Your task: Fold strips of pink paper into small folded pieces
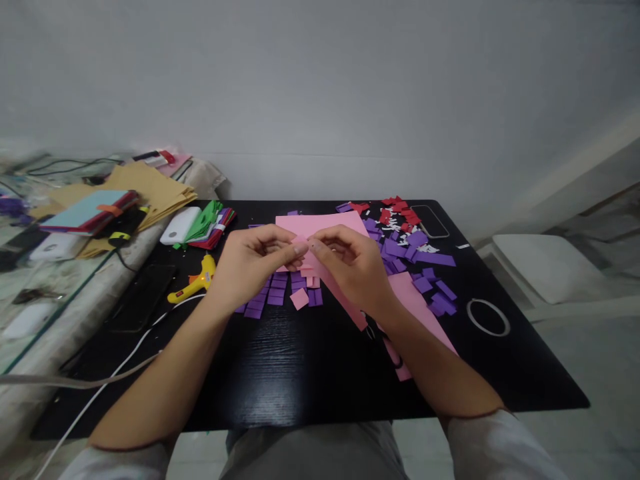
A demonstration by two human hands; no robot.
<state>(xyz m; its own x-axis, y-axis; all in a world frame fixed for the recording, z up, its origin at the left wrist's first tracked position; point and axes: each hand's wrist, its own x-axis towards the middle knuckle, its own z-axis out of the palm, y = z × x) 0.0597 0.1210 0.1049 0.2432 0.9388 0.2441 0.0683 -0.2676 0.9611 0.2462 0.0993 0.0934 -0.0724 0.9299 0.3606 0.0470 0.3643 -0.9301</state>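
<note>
Both hands meet above the middle of the black table. My left hand pinches a small pink paper piece between thumb and fingers. On the other side of that piece, my right hand is closed in a pinch as well. Beneath them lie pink sheets, partly hidden by my hands. Rows of purple paper pieces lie below my left hand, with a loose pink square beside them. Black-handled scissors are mostly covered by pink paper.
A yellow glue gun with a white cable lies left. Behind it are green paper bundles. Purple scraps, red scraps and a ring lie right. A white stool stands beyond the table.
</note>
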